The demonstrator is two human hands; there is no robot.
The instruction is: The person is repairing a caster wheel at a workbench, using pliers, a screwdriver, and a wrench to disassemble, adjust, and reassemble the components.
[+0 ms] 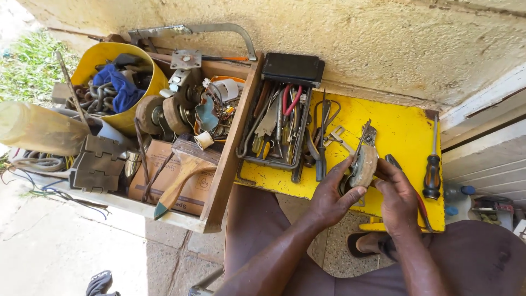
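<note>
Worn rubbery caster wheel (pixel 364 165), glossy yellow painted board (pixel 400 137), rough plaster wall (pixel 356 38)

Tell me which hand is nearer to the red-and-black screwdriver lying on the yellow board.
Right. The right hand sits just beside the screwdriver, holding one side of the worn wheel. The left hand grips the wheel's other side, farther from the screwdriver.

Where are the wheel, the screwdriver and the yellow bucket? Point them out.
wheel (pixel 364 166), head view, on its worn rim.
screwdriver (pixel 432 175), head view, on its dark handle.
yellow bucket (pixel 156 82), head view, on its right wall.
</note>
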